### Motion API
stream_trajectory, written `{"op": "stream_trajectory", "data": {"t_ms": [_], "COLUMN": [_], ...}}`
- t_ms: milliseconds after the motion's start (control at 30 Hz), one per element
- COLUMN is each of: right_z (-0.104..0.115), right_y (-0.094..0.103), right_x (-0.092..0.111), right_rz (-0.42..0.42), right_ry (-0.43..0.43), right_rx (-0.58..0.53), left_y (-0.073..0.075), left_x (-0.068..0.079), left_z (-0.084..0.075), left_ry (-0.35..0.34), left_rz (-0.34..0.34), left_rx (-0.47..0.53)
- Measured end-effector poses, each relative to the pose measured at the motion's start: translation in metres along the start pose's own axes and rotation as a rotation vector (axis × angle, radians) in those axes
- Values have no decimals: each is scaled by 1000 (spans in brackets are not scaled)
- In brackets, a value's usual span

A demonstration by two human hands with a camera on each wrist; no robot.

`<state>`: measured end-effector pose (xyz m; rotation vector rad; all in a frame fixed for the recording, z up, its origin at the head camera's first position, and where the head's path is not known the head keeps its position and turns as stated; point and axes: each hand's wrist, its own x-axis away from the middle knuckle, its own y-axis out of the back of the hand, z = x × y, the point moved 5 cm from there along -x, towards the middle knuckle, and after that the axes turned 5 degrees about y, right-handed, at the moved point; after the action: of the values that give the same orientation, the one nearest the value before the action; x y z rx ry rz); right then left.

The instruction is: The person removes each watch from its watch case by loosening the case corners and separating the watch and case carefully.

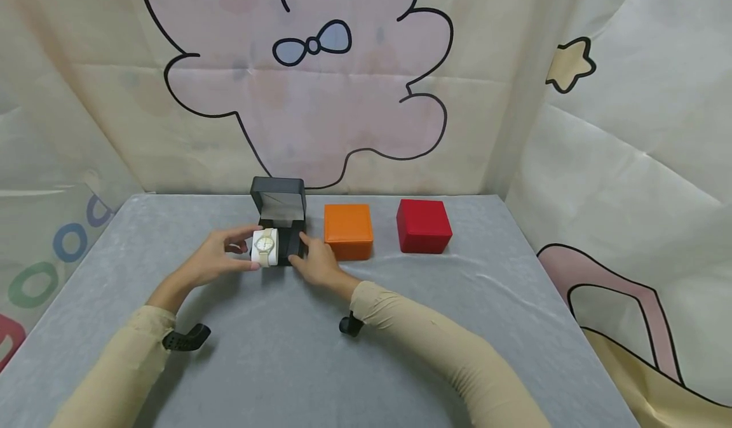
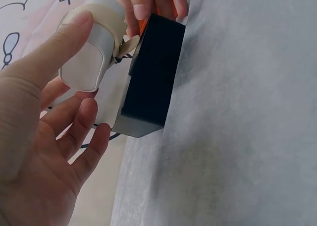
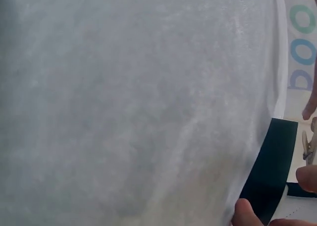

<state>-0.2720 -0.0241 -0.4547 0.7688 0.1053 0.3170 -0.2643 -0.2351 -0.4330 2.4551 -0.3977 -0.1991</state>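
My left hand (image 1: 213, 258) pinches a white watch cushion with a cream-strapped wristwatch (image 1: 265, 244) wrapped around it. The round dial faces up in the head view. In the left wrist view, thumb and fingers span the cushion (image 2: 81, 70), and the strap's buckle end sticks out beside it. Just behind and to the right stands a black watch box (image 1: 291, 240), its lid (image 1: 278, 193) raised and grey inside. The cushion is above the box's left part. My right hand (image 1: 321, 264) grips the box at its right end, thumb at the front.
An orange box (image 1: 349, 231) stands closed just right of the black one. Farther right is a closed red box (image 1: 424, 226). All rest near the back edge of a table under grey cloth (image 1: 274, 352), with a printed curtain (image 1: 354, 110) behind.
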Motion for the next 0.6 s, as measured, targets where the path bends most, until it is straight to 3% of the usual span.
{"op": "stream_trajectory", "data": {"t_ms": [233, 600], "right_z": [2, 11], "right_y": [4, 26], "right_x": [6, 23], "right_rz": [54, 138], "right_ry": [46, 114], "right_rx": [-77, -245], "left_y": [-5, -10], "left_x": [9, 19], "left_z": [0, -7], "left_ry": [8, 2], "left_rz": [1, 2], "left_rx": [-2, 5]}}
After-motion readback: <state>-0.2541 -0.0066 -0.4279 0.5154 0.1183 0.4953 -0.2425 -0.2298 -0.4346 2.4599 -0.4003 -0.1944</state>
